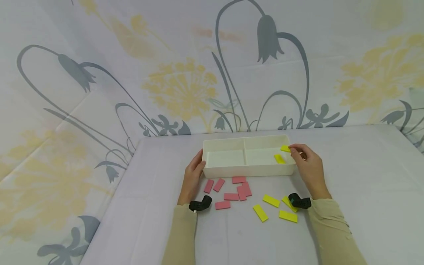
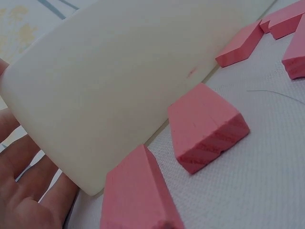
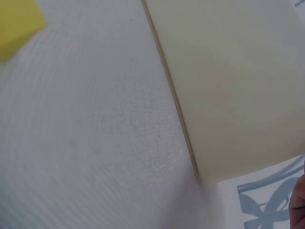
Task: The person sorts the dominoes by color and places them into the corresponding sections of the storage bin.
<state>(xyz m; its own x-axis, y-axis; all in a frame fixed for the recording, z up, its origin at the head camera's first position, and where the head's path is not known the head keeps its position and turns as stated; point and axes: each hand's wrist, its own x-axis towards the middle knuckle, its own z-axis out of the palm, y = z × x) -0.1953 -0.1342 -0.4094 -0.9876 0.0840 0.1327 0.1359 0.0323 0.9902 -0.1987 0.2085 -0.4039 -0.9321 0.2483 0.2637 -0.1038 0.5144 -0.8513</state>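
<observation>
My right grip (image 1: 306, 162) pinches a yellow block (image 1: 285, 148) between thumb and fingertips, held just above the right-hand rim of the white tray (image 1: 248, 170). The tray sits toward the far edge of the tabletop (image 1: 357, 191), at its middle, and a divider splits it into two compartments. One more yellow piece (image 1: 279, 158) already lies in the right compartment, near its right wall. The left compartment looks bare from the head view.

My left grip (image 1: 193, 176) rests against the tray's left end, fingers straight and laid along the wall, not curled round anything. The left wrist view shows the palm (image 2: 24, 195) just beside the tray's rounded corner (image 2: 86, 119).

Pink blocks (image 1: 232, 189) lie scattered on the tabletop just in front of the tray's near wall, between my forearms; two of them (image 2: 205, 126) sit close to the tray wall in the left wrist view. Loose yellow blocks (image 1: 273, 208) lie nearer the tabletop's near edge, beside my right wrist. The right wrist view shows only tray wall (image 3: 238, 86), cloth and one yellow corner (image 3: 16, 24).
</observation>
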